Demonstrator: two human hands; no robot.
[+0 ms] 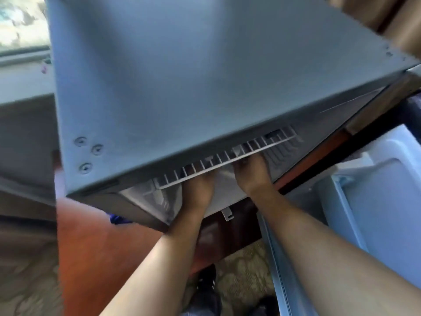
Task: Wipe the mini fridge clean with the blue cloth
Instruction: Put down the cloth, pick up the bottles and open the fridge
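A grey mini fridge [193,76] filled most of the view, seen from above, its flat top facing the camera and its door [373,190] swung open to the right. The fridge stood on a reddish-brown wooden tabletop [95,242], close to the tabletop's front edge. Inside the open cabinet, just under the top front edge, a white wire shelf [218,163] ran across the opening. Nothing could be seen resting on the shelf, and the rest of the interior was hidden by the fridge top and by motion blur.

Both bare forearms reached in from below. The left hand [198,188] and the right hand [250,174] sat side by side, a little apart, with their fingers curled up at the front bar of the wire shelf, seemingly gripping it; the fingertips were hidden behind the bar.

The blue cloth [118,218] showed only as a small dark blue bundle on the tabletop, tucked beside the fridge's lower left corner, well apart from both hands.

The open door's pale inner lining stood close along the right forearm, leaving little room on that side. To the left, bare tabletop lay open. Below, patterned carpet [246,270] showed.
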